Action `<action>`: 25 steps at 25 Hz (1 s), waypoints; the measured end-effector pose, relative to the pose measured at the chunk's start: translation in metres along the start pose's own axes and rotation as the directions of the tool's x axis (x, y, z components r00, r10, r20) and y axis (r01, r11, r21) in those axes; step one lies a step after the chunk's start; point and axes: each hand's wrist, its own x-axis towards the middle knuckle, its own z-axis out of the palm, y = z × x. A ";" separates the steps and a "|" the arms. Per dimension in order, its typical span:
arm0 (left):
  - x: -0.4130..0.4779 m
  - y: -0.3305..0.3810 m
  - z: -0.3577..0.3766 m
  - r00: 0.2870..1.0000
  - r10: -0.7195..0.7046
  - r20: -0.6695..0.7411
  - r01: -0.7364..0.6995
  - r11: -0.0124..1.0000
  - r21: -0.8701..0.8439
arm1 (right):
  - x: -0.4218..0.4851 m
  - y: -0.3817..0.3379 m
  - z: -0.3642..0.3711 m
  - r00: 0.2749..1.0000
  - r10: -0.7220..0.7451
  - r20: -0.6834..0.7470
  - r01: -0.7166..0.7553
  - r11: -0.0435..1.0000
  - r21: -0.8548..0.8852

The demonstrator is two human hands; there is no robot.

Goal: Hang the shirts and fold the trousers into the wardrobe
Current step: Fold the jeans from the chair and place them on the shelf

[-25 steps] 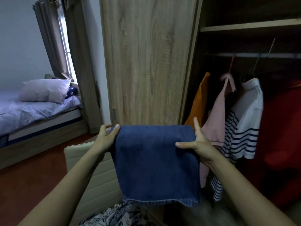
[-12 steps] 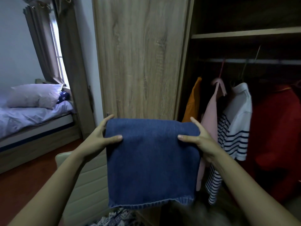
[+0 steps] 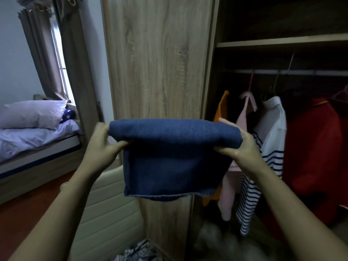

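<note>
I hold folded blue denim trousers (image 3: 175,159) up in front of the wardrobe. My left hand (image 3: 102,146) grips their left edge and my right hand (image 3: 240,147) grips their right edge. The top part is doubled over into a thick fold, and the rest hangs down to a hem. Behind them stands the closed wooden wardrobe door (image 3: 158,59). The open section on the right has a rail (image 3: 282,72) with an orange shirt (image 3: 222,106), a pink top (image 3: 244,117), a white striped shirt (image 3: 271,147) and a red garment (image 3: 316,147) hanging on it.
A wardrobe shelf (image 3: 282,42) runs above the rail. A cream chair (image 3: 105,208) stands below my left arm with patterned cloth (image 3: 139,253) by it. A bed (image 3: 37,140) with a pillow (image 3: 32,114) and curtains (image 3: 56,53) are at the left.
Both hands have lifted the trousers higher and folded the top over, so the hanging part is shorter. The view has tilted up, showing more of the shelf.
</note>
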 end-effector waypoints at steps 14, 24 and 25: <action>-0.009 0.019 0.078 0.961 -0.190 -0.202 0.095 0.910 -0.403 | -0.041 0.021 0.008 0.952 0.295 -0.082 -0.288 0.953 0.091; 0.032 -0.006 0.120 0.762 -0.375 0.528 0.604 0.706 -0.370 | -0.092 0.068 0.006 0.803 0.508 -0.312 -0.345 0.823 0.451; 0.024 -0.004 0.130 0.698 -0.376 0.609 0.677 0.624 -0.390 | -0.092 0.070 -0.002 0.788 0.513 -0.340 -0.332 0.820 0.467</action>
